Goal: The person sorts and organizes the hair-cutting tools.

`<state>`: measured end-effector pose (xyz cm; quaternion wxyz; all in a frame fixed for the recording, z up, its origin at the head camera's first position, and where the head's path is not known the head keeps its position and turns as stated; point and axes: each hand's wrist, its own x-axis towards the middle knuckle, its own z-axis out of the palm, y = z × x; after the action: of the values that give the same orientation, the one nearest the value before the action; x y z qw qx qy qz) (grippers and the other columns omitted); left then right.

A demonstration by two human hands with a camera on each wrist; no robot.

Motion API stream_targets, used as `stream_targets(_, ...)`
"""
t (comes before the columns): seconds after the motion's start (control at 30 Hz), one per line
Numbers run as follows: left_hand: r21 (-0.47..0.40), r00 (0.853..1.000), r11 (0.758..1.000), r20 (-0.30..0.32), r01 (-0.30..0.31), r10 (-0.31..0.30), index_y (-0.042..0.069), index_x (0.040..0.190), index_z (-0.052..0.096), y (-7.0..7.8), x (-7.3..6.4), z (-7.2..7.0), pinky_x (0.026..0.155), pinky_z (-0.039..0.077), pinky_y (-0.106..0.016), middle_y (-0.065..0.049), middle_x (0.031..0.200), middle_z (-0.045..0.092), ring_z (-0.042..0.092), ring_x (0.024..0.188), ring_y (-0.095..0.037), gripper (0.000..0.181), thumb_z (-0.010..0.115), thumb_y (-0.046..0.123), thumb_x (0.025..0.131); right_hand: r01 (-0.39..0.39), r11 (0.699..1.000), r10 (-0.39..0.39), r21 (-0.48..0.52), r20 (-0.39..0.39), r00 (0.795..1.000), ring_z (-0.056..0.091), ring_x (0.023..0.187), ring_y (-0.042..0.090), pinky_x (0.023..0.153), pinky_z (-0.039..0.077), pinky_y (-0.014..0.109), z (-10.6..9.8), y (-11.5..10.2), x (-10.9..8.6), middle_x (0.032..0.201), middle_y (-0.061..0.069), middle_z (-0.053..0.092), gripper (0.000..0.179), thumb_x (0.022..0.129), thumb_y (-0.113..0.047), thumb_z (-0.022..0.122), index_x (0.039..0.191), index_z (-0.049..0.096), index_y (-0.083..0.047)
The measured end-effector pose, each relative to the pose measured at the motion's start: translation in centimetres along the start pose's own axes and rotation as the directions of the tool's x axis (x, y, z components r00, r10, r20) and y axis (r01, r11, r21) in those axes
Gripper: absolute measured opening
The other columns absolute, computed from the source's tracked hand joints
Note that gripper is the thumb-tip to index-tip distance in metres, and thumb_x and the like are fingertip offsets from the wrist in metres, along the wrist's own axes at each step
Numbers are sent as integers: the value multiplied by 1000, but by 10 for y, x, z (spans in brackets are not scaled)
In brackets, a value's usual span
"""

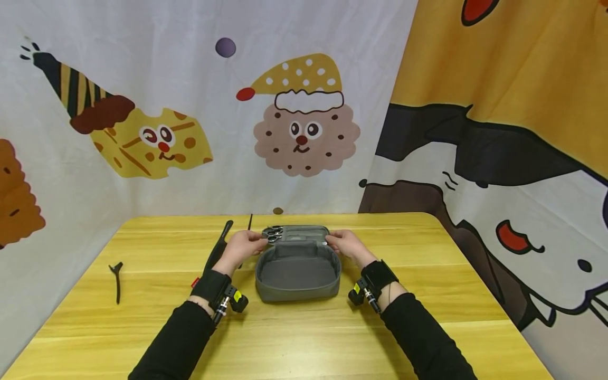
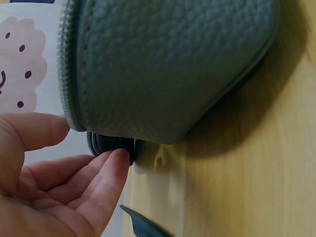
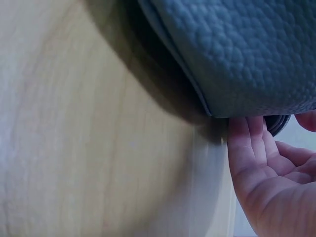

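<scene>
A grey zippered case [image 1: 298, 291] stands unzipped on the table, its lid [image 1: 309, 230] folded back behind the body. Several pairs of scissors [image 1: 273, 234] are tucked at the left of the lid's inner side. My left hand [image 1: 242, 247] pinches the lid's left edge; its thumb and fingertips show around that edge in the left wrist view. On the opposite side, my right hand [image 1: 349, 245] holds the lid's right edge. The case's pebbled side [image 3: 247, 54] hides some right fingertips in the right wrist view. Inside the body, the grey bottom shows.
A long black tool [image 1: 220, 247] lies beyond my left wrist, partly hidden by it. Behind my left hand a thin black stick [image 1: 250, 221] points backward. A small black forked clip [image 1: 116, 281] lies far left. A printed curtain [image 1: 190, 195] hangs behind the wooden table [image 1: 427, 295].
</scene>
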<state>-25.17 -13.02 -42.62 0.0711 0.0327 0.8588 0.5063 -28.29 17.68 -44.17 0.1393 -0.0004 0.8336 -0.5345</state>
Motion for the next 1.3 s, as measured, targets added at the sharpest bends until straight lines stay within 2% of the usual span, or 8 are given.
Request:
stream_targets(0.17,20,1000,1000,0,-8,8,-8,130,59,2,-4,-1,88,55,-44,-25,118,65,67,101,-34,41,62,18,99,8,1000,-8,-14,3,1000,59,104,24,83,52,31,1,0,-3,126,21,59,49,104,-20,52,143,44,9)
stream_targets(0.33,76,999,996,-15,-41,42,-8,131,59,0,-9,-4,87,55,-43,-25,119,65,67,100,-34,42,63,19,98,63,996,-61,-58,38,997,57,116,34,94,51,40,-2,-1,-7,133,27,55,50,105,-19,49,143,41,12)
stream_targets(0.5,132,997,990,-45,-58,65,-6,134,56,-5,-15,-10,87,54,-40,-24,125,62,64,106,-36,46,63,22,99,134,985,-127,-107,73,989,60,113,37,94,52,43,-10,3,-12,131,30,56,52,105,-19,49,143,38,15)
stream_targets(0.63,166,993,983,-72,-85,98,-6,133,57,-9,-19,-17,91,52,-43,-25,128,60,60,112,-39,45,62,22,99,160,975,-152,-155,63,986,61,112,35,96,50,44,-16,2,-18,129,27,58,52,105,-21,51,144,40,12)
stream_targets(0.77,179,988,978,-97,-104,123,-9,129,59,-13,-22,-26,90,52,-46,-27,124,61,60,110,-41,42,63,19,98,186,963,-179,-196,53,982,59,115,36,98,48,46,-19,-3,-25,129,26,58,50,105,-21,51,143,43,10)
stream_targets(1.0,218,983,970,-125,-104,133,-11,130,57,-17,-29,-43,91,51,-48,-30,125,60,59,111,-44,42,62,17,99,260,917,-273,-302,-4,962,55,118,40,98,47,49,-24,-7,-34,129,25,57,42,103,-17,54,136,51,9)
stream_targets(1.3,283,979,956,-163,-72,122,-13,126,58,-29,-33,-62,85,52,-48,-31,119,61,60,105,-44,40,63,14,98,343,872,-366,-351,-1,931,58,115,39,95,48,49,-27,-13,-43,127,25,60,41,102,-14,56,136,52,9)
